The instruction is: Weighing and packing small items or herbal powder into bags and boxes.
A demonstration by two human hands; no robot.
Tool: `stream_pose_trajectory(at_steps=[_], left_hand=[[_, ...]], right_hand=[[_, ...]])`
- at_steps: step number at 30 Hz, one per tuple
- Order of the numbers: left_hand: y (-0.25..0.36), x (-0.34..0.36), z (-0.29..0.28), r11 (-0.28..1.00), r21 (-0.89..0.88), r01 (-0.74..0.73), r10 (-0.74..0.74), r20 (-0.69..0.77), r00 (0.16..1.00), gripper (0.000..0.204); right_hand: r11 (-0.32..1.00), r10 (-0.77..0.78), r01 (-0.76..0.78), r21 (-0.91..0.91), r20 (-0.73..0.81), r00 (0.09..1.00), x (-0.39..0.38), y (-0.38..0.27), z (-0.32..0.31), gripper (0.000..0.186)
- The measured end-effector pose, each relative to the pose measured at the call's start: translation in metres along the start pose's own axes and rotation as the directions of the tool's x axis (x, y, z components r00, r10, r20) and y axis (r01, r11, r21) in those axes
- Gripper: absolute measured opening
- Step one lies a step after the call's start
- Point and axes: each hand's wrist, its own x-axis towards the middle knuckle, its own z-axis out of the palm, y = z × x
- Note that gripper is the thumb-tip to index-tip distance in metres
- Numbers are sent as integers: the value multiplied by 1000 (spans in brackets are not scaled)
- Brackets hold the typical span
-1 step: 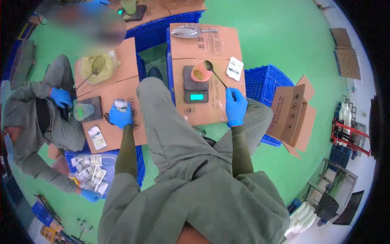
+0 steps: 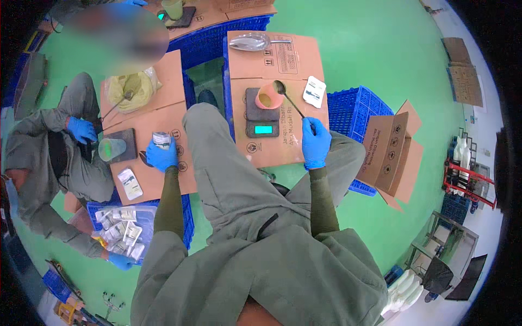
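In a blue glove, my left hand (image 2: pixel 162 156) is closed around a small white printed pouch (image 2: pixel 161 139) above the left cardboard sheet. My right hand (image 2: pixel 315 144), also gloved, grips the dark handle of a long spoon (image 2: pixel 294 105). The spoon's bowl is at the rim of a pink cup (image 2: pixel 265 100) with yellowish-green contents. That cup stands on a black digital scale (image 2: pixel 253 115) with a lit screen. Right of the cup, a flat white pouch (image 2: pixel 314 91) lies on the cardboard (image 2: pixel 272 155). Whether the spoon holds anything is unclear.
A metal scoop (image 2: pixel 250 42) lies farther back. At left, a co-worker's gloved hand (image 2: pixel 81 130) is near a clear cup (image 2: pixel 111 148); beyond is a bag of yellow-green powder (image 2: pixel 130 87). A bin (image 2: pixel 148 220) holds several pouches. An open carton (image 2: pixel 389 152) stands right.
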Motion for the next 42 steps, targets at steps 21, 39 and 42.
stream_pose_trajectory(at_steps=[21,39,42], left_hand=[[5,2,-5,999,9,34,-34,62,998,74],[9,-3,-8,1000,16,-4,4,-29,1000,72],[6,-2,-2,1000,13,-11,11,-51,999,72]], right_hand=[[998,19,-18,55,-11,1000,-11,21,8,19],[997,60,-60,57,7,998,-13,12,4,20],[986,140,-142,90,27,990,-13,9,2,21]])
